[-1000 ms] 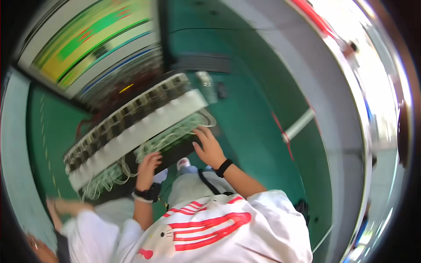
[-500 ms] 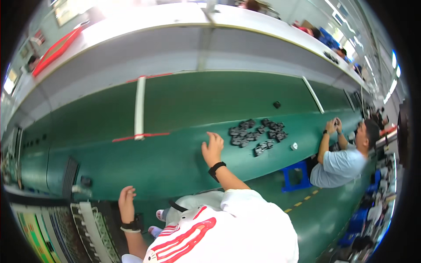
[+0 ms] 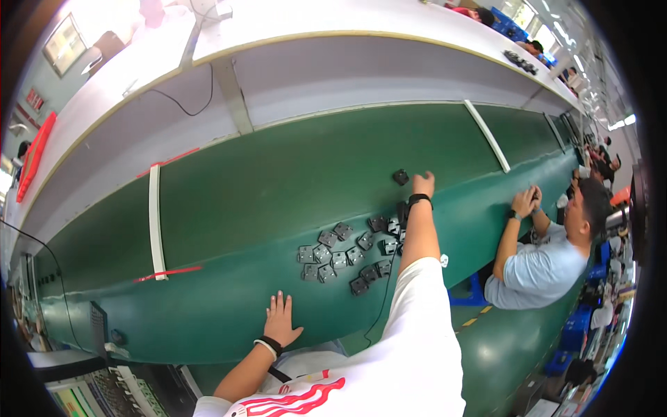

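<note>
My left hand (image 3: 281,324) lies flat at the bench's near edge, fingers spread, holding nothing. Stretched far across the bench, my right hand (image 3: 424,185) is just right of a single black plastic part (image 3: 401,176). A small gap shows between them, and I see nothing in its fingers, which look loosely bent and apart. Between my hands sits a loose group of small black box-like parts (image 3: 339,259). My right forearm passes over the group's right end and hides some of them. A small white piece (image 3: 444,260) shows beside my right sleeve.
The green bench (image 3: 229,278) has a darker far strip crossed by white bars (image 3: 157,222). A white shelf (image 3: 313,45) runs above its back. On the right, a co-worker (image 3: 545,260) handles something small. A thin dark cable (image 3: 384,306) hangs near my right arm.
My right hand has reached forward and right, over the parts to the lone black one. My left hand has moved right and come down flat on the bench. The view has shifted right.
</note>
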Motion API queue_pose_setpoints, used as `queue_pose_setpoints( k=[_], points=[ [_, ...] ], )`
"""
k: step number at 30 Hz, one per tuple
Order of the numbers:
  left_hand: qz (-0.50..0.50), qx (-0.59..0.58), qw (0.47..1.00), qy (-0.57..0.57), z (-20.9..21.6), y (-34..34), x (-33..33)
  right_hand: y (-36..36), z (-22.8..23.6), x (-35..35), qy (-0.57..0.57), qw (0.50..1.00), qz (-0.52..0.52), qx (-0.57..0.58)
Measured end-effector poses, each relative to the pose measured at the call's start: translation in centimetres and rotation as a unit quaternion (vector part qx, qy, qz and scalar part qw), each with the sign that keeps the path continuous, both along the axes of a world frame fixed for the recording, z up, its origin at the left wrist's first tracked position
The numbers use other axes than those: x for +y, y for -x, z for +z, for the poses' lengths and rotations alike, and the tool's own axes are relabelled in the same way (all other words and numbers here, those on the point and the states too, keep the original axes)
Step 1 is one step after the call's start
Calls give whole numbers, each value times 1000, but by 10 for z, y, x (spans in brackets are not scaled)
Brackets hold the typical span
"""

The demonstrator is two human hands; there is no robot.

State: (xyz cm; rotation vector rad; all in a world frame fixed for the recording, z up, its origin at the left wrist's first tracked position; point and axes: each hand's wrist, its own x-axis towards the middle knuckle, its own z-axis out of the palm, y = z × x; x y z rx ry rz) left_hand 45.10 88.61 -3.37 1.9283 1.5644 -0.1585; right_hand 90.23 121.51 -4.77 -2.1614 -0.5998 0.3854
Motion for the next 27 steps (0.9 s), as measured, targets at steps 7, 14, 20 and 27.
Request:
queue_pose_setpoints(
  k=[7, 14, 20, 27],
  points=[
    [5, -18, 1000, 20, 5, 2, 6, 42, -46, 31, 302, 900, 285, -132],
    [79, -47, 996, -9, 4, -6, 17, 112, -16, 10, 61, 891, 448, -47],
    [13, -85, 982, -168, 16, -44, 92, 220, 42, -173, -216, 853, 379, 288],
    [-68, -45, 989, -123, 2, -32, 122, 217, 60, -245, -91, 903, 305, 288]
  ],
)
